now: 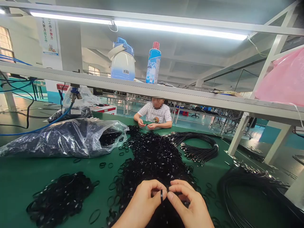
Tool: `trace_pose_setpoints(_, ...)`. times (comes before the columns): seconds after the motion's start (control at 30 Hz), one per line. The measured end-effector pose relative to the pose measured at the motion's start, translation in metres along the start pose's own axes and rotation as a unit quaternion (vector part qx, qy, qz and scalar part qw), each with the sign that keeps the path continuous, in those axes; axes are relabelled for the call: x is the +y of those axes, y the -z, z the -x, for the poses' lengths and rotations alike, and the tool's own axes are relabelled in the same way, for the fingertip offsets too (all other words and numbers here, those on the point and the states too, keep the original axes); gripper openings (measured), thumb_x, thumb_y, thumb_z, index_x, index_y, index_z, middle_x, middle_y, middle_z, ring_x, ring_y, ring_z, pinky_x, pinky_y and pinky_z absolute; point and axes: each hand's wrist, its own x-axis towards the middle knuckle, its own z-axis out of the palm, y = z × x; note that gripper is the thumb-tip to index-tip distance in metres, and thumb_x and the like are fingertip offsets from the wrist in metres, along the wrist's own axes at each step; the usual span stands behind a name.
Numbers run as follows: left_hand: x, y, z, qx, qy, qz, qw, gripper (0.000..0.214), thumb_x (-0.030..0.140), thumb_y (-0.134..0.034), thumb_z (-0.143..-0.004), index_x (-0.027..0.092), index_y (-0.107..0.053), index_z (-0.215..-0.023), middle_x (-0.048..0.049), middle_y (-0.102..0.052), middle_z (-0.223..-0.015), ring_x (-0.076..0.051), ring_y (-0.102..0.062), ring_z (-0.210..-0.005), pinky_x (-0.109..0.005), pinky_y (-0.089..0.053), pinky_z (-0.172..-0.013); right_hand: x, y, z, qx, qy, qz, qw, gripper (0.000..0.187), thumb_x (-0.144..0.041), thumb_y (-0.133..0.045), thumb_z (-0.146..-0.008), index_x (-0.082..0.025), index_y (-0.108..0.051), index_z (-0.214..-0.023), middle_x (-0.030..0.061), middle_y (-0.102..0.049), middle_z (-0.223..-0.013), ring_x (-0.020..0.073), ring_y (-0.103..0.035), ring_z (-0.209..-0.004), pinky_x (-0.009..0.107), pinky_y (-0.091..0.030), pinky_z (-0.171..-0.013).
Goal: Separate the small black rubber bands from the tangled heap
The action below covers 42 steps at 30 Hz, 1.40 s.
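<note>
My left hand (147,198) is closed in a pinch, with a narrow black ring (161,196) standing against its thumb. Beside it, my right hand (190,201) has thumb and index finger brought together, their tips almost meeting the left fingertips. Whatever lies between the right fingertips is too small to make out. Both hands are above a large heap of loose black rings (154,158) on the green tabletop (104,180). A smaller pile of the same rings (63,199) lies to the left, with single rings scattered between.
An open clear plastic bag (66,139) full of black rings lies at left. Coiled black cables (201,145) with metal ends sit at right, and a larger bundle (237,190) nearer. Across the table sits a person (155,114). Overhead, a shelf (190,96) carries a jug (123,61) and spray can (153,65).
</note>
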Motion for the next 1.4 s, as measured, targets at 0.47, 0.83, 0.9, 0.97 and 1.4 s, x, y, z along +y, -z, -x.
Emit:
trace_pose_setpoints(0.47,0.008,0.001,0.002,0.067,0.031,0.008,0.997,0.01,0.018,-0.043,-0.071,0.02,-0.053,-0.069,0.0053,-0.048,-0.061,-0.011,-0.041,-0.055,-0.02,-0.029,-0.052,-0.003,-0.009,0.001,0.085,0.015,-0.002,0.996,0.015,-0.027,-0.05,-0.075,-0.021,-0.057,-0.063,0.0051,-0.064,-0.092,0.0205,-0.061,-0.085,0.026,-0.049,-0.067)
trace_pose_setpoints(0.83,0.016,0.017,0.003,0.208,-0.051,-0.005,0.977,0.014,0.033,-0.039,-0.085,0.024,-0.047,-0.078,0.0038,-0.044,-0.071,-0.014,-0.041,-0.064,-0.022,-0.032,-0.058,-0.019,0.019,0.007,0.343,0.147,0.086,0.924,0.008,-0.026,-0.052,-0.082,-0.021,-0.054,-0.078,0.0084,-0.059,-0.103,0.0225,-0.056,-0.095,0.033,-0.041,-0.084)
trace_pose_setpoints(0.9,0.016,0.016,0.005,0.218,-0.097,-0.026,0.971,0.014,0.033,-0.039,-0.087,0.024,-0.047,-0.081,0.0033,-0.045,-0.076,-0.014,-0.043,-0.069,-0.022,-0.035,-0.062,-0.012,0.022,0.005,0.361,0.156,0.094,0.915,0.007,-0.027,-0.052,-0.084,-0.02,-0.056,-0.083,0.0095,-0.058,-0.107,0.0231,-0.055,-0.099,0.035,-0.041,-0.087)
trace_pose_setpoints(0.97,0.012,0.013,0.005,0.159,-0.125,-0.073,0.977,0.009,0.027,-0.041,-0.086,0.026,-0.05,-0.088,0.0029,-0.05,-0.081,-0.014,-0.046,-0.072,-0.022,-0.037,-0.066,0.001,0.021,0.002,0.304,0.174,0.153,0.924,0.011,-0.027,-0.053,-0.084,-0.021,-0.061,-0.087,0.0093,-0.061,-0.107,0.0245,-0.057,-0.099,0.038,-0.044,-0.086)
trace_pose_setpoints(1.4,0.0,0.009,0.006,0.003,-0.085,-0.269,0.959,0.032,0.011,-0.043,-0.076,0.026,-0.066,-0.094,-0.0007,-0.065,-0.083,-0.018,-0.058,-0.081,-0.029,-0.043,-0.076,0.004,0.018,0.002,0.131,0.134,0.201,0.962,0.024,-0.028,-0.043,-0.089,-0.024,-0.066,-0.094,0.0044,-0.066,-0.107,0.0202,-0.062,-0.1,0.031,-0.052,-0.086)
